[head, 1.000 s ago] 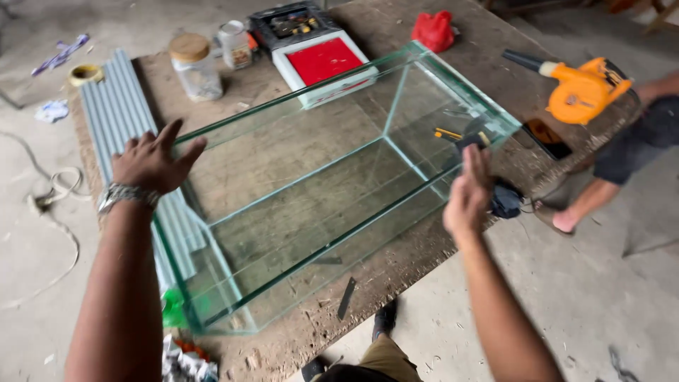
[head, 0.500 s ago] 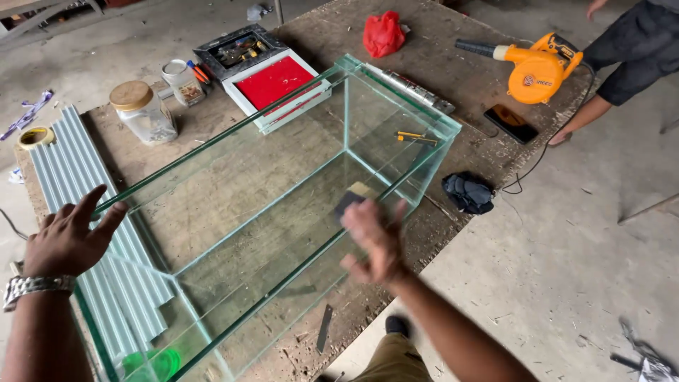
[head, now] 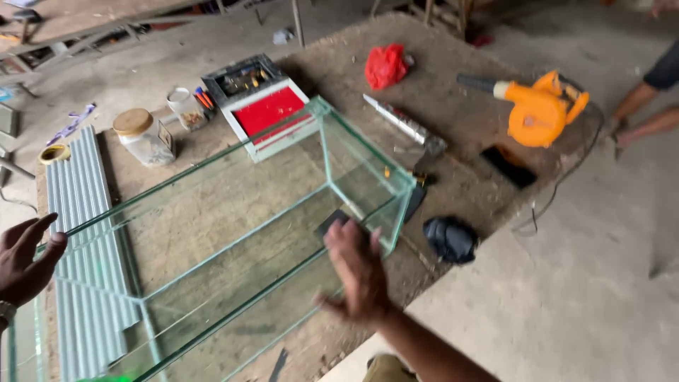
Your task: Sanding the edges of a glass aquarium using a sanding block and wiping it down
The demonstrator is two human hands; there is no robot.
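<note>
Standing on a worn wooden worktable (head: 453,85), an open-topped glass tank (head: 233,240) holds nothing.

A lidded jar (head: 145,138) and a plastic cup of pens (head: 187,107) sit beyond it, near a compartment tray (head: 244,76) of small parts. The right hand (head: 357,272), fingers spread, lies flat against the tank's near wall; the left hand (head: 25,258), open, touches its far rim.

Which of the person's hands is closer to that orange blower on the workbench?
The right hand, at the glass tank's near side, is closer to the orange blower. The left hand is at the tank's far-left end.
</note>
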